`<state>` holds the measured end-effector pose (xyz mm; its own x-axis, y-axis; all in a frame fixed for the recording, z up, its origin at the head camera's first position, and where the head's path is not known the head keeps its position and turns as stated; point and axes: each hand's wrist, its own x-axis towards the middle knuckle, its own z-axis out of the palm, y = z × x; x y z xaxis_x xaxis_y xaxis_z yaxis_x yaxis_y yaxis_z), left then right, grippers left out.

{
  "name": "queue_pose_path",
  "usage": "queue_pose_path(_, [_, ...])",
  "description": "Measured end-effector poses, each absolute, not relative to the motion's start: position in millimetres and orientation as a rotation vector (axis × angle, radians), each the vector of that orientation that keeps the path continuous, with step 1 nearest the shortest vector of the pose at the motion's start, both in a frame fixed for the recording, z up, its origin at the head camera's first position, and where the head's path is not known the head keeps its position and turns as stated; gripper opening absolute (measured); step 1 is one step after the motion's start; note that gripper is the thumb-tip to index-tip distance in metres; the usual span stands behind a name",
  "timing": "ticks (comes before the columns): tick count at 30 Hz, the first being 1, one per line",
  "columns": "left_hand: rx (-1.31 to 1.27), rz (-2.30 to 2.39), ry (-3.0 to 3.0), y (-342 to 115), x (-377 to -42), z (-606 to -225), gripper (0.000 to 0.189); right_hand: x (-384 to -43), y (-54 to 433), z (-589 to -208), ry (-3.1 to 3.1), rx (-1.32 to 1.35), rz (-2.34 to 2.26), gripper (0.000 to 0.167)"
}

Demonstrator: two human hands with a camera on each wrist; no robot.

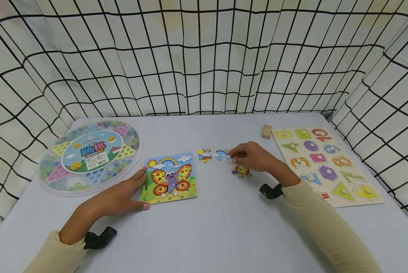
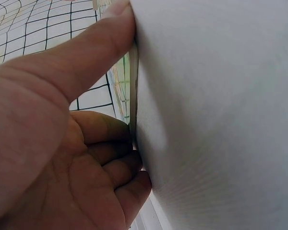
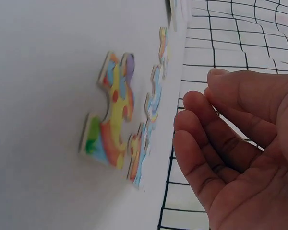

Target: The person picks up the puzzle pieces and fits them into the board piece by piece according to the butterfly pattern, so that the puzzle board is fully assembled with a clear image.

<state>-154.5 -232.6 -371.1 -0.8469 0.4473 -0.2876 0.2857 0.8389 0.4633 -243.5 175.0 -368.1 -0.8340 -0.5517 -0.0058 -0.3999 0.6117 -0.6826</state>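
Note:
A square butterfly jigsaw puzzle (image 1: 169, 179) lies at the middle left of the table. My left hand (image 1: 125, 193) holds it by its left side, thumb at the lower left corner and curled fingers against the edge (image 2: 133, 91). My right hand (image 1: 253, 157) hovers at the right end of a row of jigsaw pieces, its fingertips drawn together, and no piece shows in it. That row includes a sun piece (image 1: 204, 155) and a rainbow piece (image 1: 221, 154). Just below the hand lies a yellow and red spotted piece (image 1: 242, 171), seen large in the right wrist view (image 3: 116, 103).
A round Chinese checkers box (image 1: 91, 157) stands at the left. On the right lies a number and shape peg board (image 1: 326, 167), with a small wooden block (image 1: 266, 131) near its upper corner. Black netting (image 1: 217, 57) surrounds the table's back and sides.

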Motion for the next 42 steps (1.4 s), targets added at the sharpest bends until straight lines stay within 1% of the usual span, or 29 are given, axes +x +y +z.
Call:
queue_pose_path(6, [0.543, 0.597, 2.622, -234.1, -154.4, -372.1, 0.102, -243.0, 187.8, -373.5, 2.616, -0.822, -1.033, 0.025])
queue_pose_path(16, [0.569, 0.602, 2.632, -235.5, -153.6, -372.1, 0.102, -241.4, 203.6, -379.5, 2.647, -0.765, -0.962, 0.027])
queue_pose_path(20, [0.568, 0.603, 2.634, -235.2, -153.1, -371.7, 0.102, -241.8, 207.1, -383.8, 2.649, -0.786, -0.952, 0.028])
queue_pose_path(31, [0.568, 0.586, 2.634, -234.5, -153.0, -370.4, 0.102, -238.8, 205.8, -387.5, 2.619, -0.732, -1.000, 0.033])
queue_pose_path(38, [0.566, 0.580, 2.644, -234.4, -153.3, -371.6, 0.102, -233.7, 199.4, -384.9, 2.655, -0.658, -0.918, 0.029])
queue_pose_path(42, [0.566, 0.577, 2.646, -234.9, -153.6, -372.3, 0.102, -232.9, 199.4, -383.1, 2.653, -0.639, -0.883, 0.031])
